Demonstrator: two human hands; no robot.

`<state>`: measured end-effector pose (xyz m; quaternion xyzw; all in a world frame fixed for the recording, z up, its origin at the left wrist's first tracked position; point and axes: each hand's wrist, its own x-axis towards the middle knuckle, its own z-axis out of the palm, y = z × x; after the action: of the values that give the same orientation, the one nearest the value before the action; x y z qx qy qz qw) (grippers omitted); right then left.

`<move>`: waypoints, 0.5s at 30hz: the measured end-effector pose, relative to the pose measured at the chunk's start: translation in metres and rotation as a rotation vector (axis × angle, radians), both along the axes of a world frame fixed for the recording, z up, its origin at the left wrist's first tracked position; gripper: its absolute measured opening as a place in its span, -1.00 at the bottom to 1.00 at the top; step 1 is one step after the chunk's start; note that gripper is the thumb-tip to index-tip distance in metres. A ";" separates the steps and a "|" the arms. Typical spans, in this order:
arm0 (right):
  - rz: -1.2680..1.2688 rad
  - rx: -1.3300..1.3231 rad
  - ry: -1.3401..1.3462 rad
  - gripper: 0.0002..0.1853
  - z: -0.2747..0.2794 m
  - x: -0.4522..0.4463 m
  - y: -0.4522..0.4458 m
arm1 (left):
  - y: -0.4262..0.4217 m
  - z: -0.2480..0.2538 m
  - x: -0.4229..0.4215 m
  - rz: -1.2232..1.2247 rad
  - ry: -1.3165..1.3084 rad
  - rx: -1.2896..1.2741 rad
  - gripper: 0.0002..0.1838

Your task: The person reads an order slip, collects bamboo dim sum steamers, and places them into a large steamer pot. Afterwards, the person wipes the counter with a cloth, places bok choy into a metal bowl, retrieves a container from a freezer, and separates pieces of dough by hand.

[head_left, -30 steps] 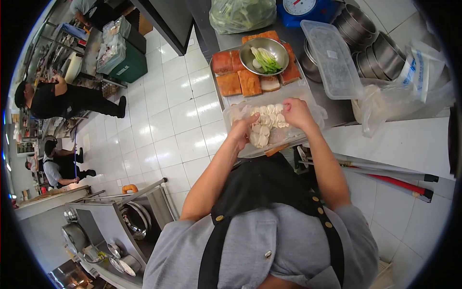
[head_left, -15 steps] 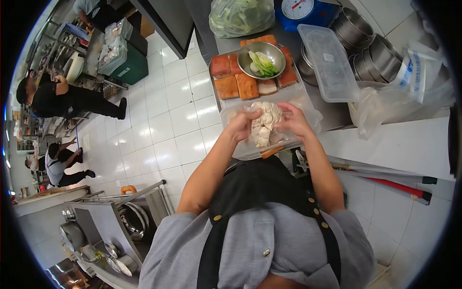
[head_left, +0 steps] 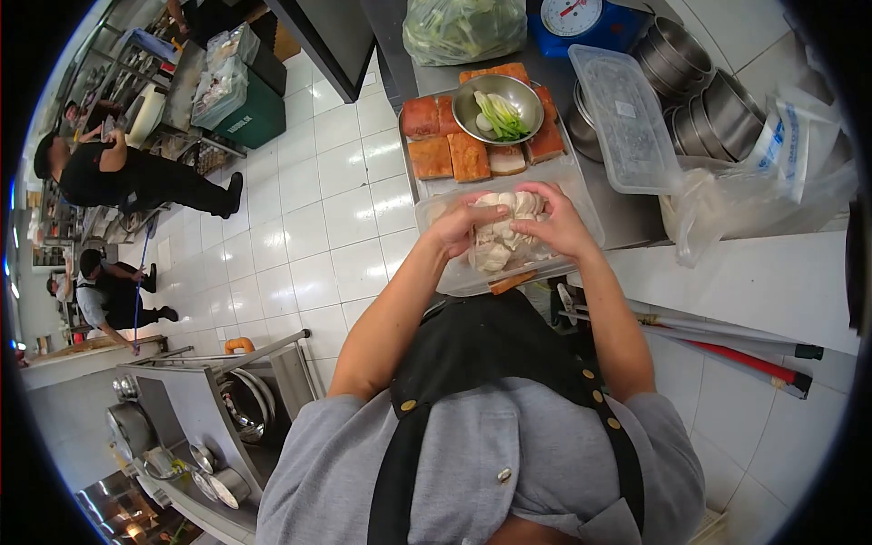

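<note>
Both hands are over a clear plastic container (head_left: pixel 445 277) at the counter edge, which holds a heap of pale cream, lumpy food pieces (head_left: pixel 493 256) whose kind I cannot make out. My left hand (head_left: pixel 463 227) curls around the heap's left side, its thumb across the top. On the right side, my right hand (head_left: pixel 556 224) has its fingers bent over the same pieces, its thumb pointing inward. Just beyond, a steel bowl (head_left: pixel 463 116) with cut green-and-white vegetables rests among orange-brown slabs (head_left: pixel 430 158) on a metal tray (head_left: pixel 572 177).
At the back are a bag of greens (head_left: pixel 463 32) and a blue scale (head_left: pixel 595 36). A plastic lid (head_left: pixel 627 118), steel pots (head_left: pixel 718 113) and plastic bags (head_left: pixel 718 204) lie to the right. Co-workers (head_left: pixel 136 177) stand across the tiled floor (head_left: pixel 313 209) at left.
My right hand has moved inward over the pale pieces, and both thumbs are closer together. At far left, a co-worker holding a blue pole has shifted position.
</note>
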<state>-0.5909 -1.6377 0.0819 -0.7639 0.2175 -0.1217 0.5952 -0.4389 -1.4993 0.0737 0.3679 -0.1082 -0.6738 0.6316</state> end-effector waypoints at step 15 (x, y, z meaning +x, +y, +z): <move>-0.157 0.692 -0.141 -0.49 -0.002 -0.003 0.001 | -0.013 -0.004 -0.010 0.162 0.078 0.067 -0.72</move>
<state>-0.5935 -1.6368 0.0797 -0.4878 0.2625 -0.1385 0.8210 -0.4491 -1.5118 0.0702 0.3696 -0.0307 -0.6375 0.6753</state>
